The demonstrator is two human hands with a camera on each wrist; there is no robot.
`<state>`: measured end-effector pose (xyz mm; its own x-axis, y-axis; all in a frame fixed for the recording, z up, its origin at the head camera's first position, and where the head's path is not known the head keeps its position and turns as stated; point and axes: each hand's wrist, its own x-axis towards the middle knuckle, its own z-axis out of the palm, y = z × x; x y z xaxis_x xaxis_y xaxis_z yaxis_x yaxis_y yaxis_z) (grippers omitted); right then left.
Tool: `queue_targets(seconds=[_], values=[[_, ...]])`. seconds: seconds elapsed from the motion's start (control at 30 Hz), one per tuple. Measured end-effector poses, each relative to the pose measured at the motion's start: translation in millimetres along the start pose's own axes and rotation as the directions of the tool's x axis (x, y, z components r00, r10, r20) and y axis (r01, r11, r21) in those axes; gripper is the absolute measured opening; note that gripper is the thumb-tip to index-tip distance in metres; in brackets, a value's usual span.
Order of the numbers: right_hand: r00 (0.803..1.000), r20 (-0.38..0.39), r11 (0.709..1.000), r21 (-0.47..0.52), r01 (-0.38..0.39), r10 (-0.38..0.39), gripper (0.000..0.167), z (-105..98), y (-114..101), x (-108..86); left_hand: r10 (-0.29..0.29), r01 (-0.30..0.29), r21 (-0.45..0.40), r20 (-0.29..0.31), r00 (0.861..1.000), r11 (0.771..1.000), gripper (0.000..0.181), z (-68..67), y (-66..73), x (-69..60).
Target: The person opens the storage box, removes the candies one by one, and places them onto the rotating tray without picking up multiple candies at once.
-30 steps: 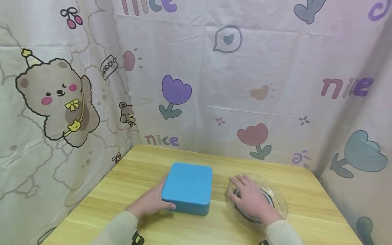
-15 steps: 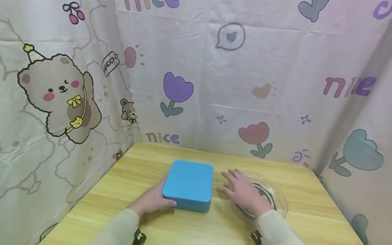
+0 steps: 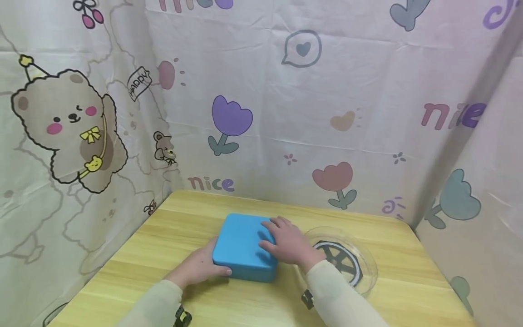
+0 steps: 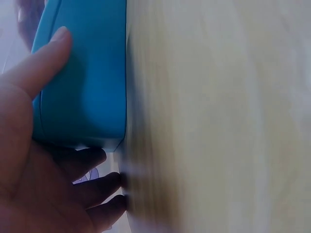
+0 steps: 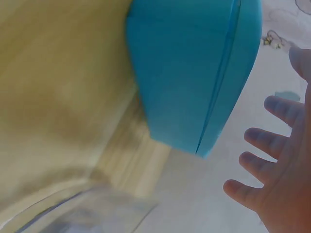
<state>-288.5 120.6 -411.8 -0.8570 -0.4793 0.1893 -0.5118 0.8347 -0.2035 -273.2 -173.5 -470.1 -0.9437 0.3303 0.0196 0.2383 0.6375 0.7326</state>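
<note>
A blue square lidded box (image 3: 245, 243) stands on the wooden table, its lid on. At its near-left corner my left hand (image 3: 200, 265) grips it, the thumb on the front side and the fingers along the left side; the left wrist view shows the thumb on the box wall (image 4: 92, 87). My right hand (image 3: 288, 240) is held over the right edge of the lid, fingers spread. In the right wrist view that hand (image 5: 286, 160) shows a gap from the box (image 5: 184, 73) and holds nothing.
To the right of the box lies a clear round dish (image 3: 369, 256) with a black-and-white wheel-shaped piece (image 3: 345, 261) in or under it, partly covered by my right forearm. Printed curtains (image 3: 302, 113) border the wooden table (image 3: 192, 213) at the back and sides.
My right hand has left the clear dish and moved left to above the box lid, uncovering more of the wheel-shaped piece. The left hand keeps its hold on the box.
</note>
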Motion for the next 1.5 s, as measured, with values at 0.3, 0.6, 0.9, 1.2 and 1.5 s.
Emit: queue_targets(seconds=[0.3,0.6,0.9,1.2,1.5], values=[[0.998,0.056,0.999,-0.038,-0.023,0.025,0.068,2.7,-19.0,37.3,-0.012,0.011,0.009,0.023,1.000,1.000,0.118,1.6,7.2,3.7],[0.986,0.145,0.997,-0.008,-0.079,0.079,0.069,9.0,-30.5,62.9,0.025,-0.026,0.018,0.051,0.998,1.000,0.120,4.7,2.5,8.5],[0.969,0.209,0.991,-0.015,-0.132,0.132,0.071,13.9,-29.4,81.2,0.037,-0.038,0.006,0.070,0.997,0.999,0.116,2.3,6.9,9.5],[0.959,0.242,0.989,-0.024,-0.147,0.149,0.073,17.0,-36.7,102.9,0.014,-0.015,0.018,0.046,0.999,1.000,0.118,1.2,5.0,6.6],[0.943,0.275,0.982,-0.069,-0.177,0.189,0.073,20.5,-42.8,114.2,-0.033,0.032,0.041,0.023,0.999,0.999,0.117,2.2,4.1,7.7]])
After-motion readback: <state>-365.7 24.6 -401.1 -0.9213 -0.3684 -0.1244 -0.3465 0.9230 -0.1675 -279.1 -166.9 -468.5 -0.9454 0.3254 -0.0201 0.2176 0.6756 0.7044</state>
